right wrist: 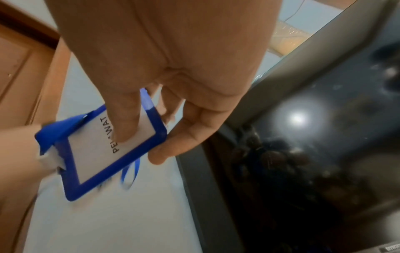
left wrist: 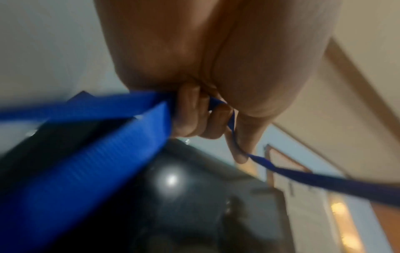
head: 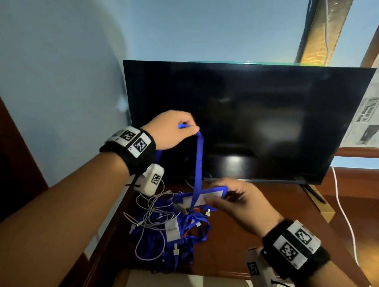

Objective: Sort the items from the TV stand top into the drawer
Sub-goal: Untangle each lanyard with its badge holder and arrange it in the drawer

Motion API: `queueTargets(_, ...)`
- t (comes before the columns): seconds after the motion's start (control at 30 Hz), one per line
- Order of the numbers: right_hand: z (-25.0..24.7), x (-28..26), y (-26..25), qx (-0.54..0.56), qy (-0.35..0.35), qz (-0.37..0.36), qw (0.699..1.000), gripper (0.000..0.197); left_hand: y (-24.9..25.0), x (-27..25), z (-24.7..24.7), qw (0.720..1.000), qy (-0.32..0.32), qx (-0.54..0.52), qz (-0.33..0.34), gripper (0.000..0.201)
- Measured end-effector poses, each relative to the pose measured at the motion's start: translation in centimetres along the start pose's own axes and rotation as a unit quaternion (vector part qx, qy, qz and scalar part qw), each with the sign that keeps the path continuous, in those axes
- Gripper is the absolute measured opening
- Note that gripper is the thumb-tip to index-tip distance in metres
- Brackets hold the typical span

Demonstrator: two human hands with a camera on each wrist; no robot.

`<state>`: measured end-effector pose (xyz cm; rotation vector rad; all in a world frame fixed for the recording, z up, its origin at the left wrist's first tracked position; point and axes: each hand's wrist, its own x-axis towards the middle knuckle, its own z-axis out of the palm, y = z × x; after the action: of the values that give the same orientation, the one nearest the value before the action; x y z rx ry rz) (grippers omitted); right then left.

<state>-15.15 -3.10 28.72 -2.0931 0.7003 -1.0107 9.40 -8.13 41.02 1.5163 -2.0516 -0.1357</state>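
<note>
My left hand [head: 183, 127] is raised in front of the TV and pinches a blue lanyard strap [head: 197, 164], which hangs taut down to a blue-framed badge holder [head: 203, 198]. In the left wrist view the strap [left wrist: 97, 154] runs through my curled fingers [left wrist: 194, 116]. My right hand [head: 228, 198] grips the badge holder just above the stand; the right wrist view shows the badge [right wrist: 103, 149] with a white card, thumb on its face. Below lies a tangled pile of blue lanyards, badges and white cables [head: 166, 231] on the wooden TV stand [head: 254, 249].
A black TV [head: 248, 123] stands at the back of the stand, close behind both hands. A white cable [head: 346, 219] trails down the right side. A blue wall is on the left, with dark wood [head: 11, 162] at the far left.
</note>
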Motion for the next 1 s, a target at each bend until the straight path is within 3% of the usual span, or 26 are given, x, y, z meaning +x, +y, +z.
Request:
queueTargets(0.13,-3.3,-0.6,-1.3,0.036,0.073,-0.025,0.996,0.007,-5.2,-2.9,4.2,0.991,-0.118,0.019,-0.067,0.014)
queueTargets(0.27,-5.9,0.2,-2.6,0.054,0.176,-0.024,0.983,0.006,-4.5,-8.3,9.4,0.979,-0.168,-0.053,-0.101,0.015)
queueTargets(0.37,-6.2,1.1,-1.4,0.078,0.242,-0.009,0.967,0.008,-1.7,-11.7,12.1,0.973,-0.197,-0.098,-0.067,0.017)
queueTargets(0.47,-5.2,1.6,0.9,0.104,0.266,0.032,0.958,0.007,2.0,-13.4,12.0,0.974,-0.199,-0.11,-0.019,0.02)
queueTargets(0.57,-3.3,1.3,4.3,0.019,0.215,0.084,0.973,0.014,5.8,-13.6,9.6,0.983,-0.162,-0.055,0.073,0.025)
queueTargets(0.7,-0.5,-0.1,7.3,-0.11,0.052,0.129,0.984,0.02,9.2,-12.0,4.6,0.985,-0.077,-0.033,0.149,0.021)
queueTargets(0.8,0.7,-1.4,5.8,-0.143,-0.063,0.106,0.982,0.014,8.6,-9.4,2.2,0.995,-0.031,-0.026,0.096,0.024)
queueTargets(0.87,0.7,-1.8,4.0,-0.111,-0.1,0.091,0.985,0.016,6.5,-7.5,1.4,0.999,-0.001,-0.011,0.048,0.025)
queueTargets(0.93,0.2,-2.1,2.8,-0.056,-0.087,0.083,0.991,0.013,3.4,-5.9,1.1,0.999,0.012,0.03,-0.008,0.027)
queueTargets(1.0,-0.9,-2.2,1.6,0.024,-0.032,0.074,0.996,0.01,-0.6,-5.0,1.6,0.996,0.006,0.063,-0.066,0.028)
